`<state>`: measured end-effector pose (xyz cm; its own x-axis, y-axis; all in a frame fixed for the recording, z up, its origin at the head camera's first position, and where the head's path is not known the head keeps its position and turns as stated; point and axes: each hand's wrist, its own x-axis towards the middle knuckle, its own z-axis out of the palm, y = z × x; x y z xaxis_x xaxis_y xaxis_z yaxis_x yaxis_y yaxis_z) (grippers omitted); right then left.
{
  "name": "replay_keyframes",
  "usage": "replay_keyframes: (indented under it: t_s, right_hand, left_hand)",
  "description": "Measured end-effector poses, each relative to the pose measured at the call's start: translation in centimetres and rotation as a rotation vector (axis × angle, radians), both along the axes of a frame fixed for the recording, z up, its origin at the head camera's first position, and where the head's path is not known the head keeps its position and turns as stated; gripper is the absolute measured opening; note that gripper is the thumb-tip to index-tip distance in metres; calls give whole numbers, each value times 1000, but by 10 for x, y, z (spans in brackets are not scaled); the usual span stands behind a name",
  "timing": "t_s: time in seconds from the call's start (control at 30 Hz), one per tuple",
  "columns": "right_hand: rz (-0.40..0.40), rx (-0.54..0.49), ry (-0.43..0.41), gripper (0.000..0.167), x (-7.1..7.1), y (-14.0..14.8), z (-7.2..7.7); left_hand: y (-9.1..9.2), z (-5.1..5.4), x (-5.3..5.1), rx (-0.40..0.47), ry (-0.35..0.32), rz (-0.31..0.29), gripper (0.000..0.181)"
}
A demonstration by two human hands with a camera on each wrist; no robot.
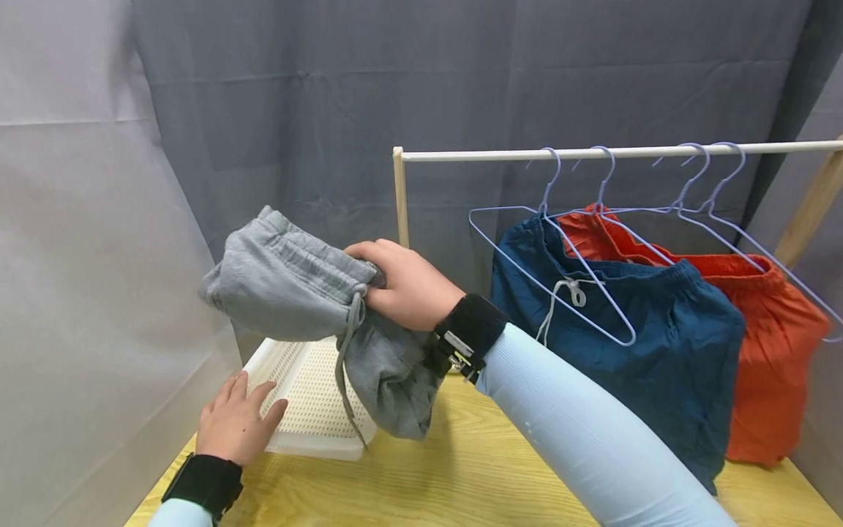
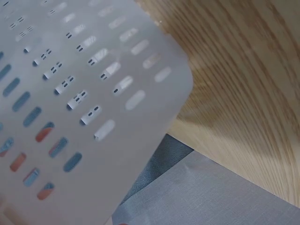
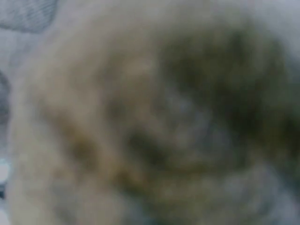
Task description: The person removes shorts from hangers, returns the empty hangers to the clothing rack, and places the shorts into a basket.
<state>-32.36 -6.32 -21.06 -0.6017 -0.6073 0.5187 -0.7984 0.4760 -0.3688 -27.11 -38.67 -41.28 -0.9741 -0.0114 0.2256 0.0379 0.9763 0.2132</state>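
Note:
Grey drawstring shorts (image 1: 283, 282) hang bunched in the air, their waistband gripped by my right hand (image 1: 411, 285). The cord dangles from the waistband. Below them, on the table, stands a white perforated plastic basket (image 1: 316, 446), partly hidden by the shorts. Beside its left edge is my left hand (image 1: 237, 424), fingers spread and holding nothing. Close up in the left wrist view, the slotted basket wall (image 2: 122, 154) fills much of the picture. Most of the right wrist view is blurred, with some grey woven fabric (image 3: 26, 14) in a corner.
To the right, a rack with a white rail (image 1: 461, 156) carries several lavender hangers (image 1: 545, 208). Blue shorts (image 1: 645, 351) and orange shorts (image 1: 770, 366) hang there. Wooden tabletop (image 1: 461, 468) lies below; grey curtain (image 1: 316, 110) and pale sheeting (image 1: 85, 293) enclose the space.

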Motion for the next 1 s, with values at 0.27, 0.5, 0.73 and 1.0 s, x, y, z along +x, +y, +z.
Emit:
replay_keyframes:
  t_s: [0.27, 0.5, 0.73, 1.0]
  right_hand:
    - [-5, -64, 32, 46, -7, -22, 13]
    - [-11, -104, 16, 47, -13, -34, 12]
    - [-37, -138, -11, 52, -24, -45, 1]
    - [-61, -194, -23, 54, -38, -62, -16]
  left_hand:
    - [1, 1, 1, -8, 33, -12, 53]
    - [1, 1, 0, 1, 41, -6, 53]
    - [0, 1, -1, -2, 25, 3, 52]
    - [2, 4, 2, -4, -3, 4, 55]
